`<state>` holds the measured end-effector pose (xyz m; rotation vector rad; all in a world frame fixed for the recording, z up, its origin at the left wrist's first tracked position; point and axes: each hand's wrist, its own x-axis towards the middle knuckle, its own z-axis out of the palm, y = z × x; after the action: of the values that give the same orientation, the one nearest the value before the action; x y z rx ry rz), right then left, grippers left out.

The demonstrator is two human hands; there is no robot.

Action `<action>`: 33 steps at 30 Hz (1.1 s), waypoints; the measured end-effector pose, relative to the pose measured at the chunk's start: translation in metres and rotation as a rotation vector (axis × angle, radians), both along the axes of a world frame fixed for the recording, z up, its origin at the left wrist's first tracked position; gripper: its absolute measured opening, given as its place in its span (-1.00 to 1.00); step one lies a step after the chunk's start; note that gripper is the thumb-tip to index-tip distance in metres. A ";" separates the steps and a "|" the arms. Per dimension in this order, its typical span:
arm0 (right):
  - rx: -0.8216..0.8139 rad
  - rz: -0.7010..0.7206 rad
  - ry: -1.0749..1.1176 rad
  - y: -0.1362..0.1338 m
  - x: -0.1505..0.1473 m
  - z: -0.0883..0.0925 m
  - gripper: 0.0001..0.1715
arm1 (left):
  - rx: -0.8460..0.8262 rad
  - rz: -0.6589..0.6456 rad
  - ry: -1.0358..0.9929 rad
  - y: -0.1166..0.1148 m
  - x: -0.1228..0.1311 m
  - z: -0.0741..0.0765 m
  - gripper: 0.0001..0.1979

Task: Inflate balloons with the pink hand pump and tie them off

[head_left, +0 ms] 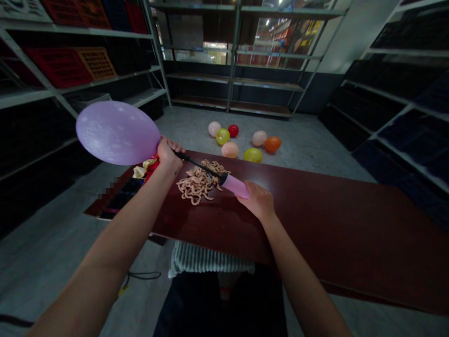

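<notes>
My left hand [168,153] is closed where the neck of an inflated purple balloon [117,132] meets the black nozzle end of a hand pump. Around the pink barrel of the balloon pump [235,186] my right hand [257,200] is wrapped. A black rod runs out between the two hands, so the pump is drawn long. Beneath it, on the dark red-brown table [315,220], lies a heap of beige curly strands [199,184]. Red and cream uninflated balloons [142,171] lie by my left forearm, partly hidden by it.
Several inflated balloons, among them an orange one [272,144] and a red one [233,130], rest on the floor beyond the table. Metal shelving [231,82] stands behind, with crates [58,67] on the left shelves. A ribbed grey-green cushion [210,258] lies at the table's near edge.
</notes>
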<state>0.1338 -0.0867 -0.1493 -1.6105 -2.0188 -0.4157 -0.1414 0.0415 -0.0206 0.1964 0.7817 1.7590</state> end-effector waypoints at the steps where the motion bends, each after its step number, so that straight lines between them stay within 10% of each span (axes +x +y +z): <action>1: 0.015 -0.004 0.020 0.000 0.001 0.000 -0.64 | 0.012 -0.011 0.011 0.001 0.004 0.003 -0.49; 10: 0.016 -0.164 0.231 0.000 0.009 -0.003 -0.62 | 0.164 -0.112 0.069 0.006 0.078 0.034 -0.44; 20: -0.072 -0.267 0.384 0.003 0.015 -0.001 -0.54 | 0.185 -0.267 0.210 -0.031 0.192 0.005 -0.40; 33: -0.124 -0.137 0.155 0.003 0.003 0.008 -0.58 | -0.022 -0.137 0.074 -0.021 0.127 -0.028 -0.54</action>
<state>0.1372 -0.0842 -0.1413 -1.8049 -1.8568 -0.2102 -0.0140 0.0204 -0.0482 0.2950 0.8213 1.6209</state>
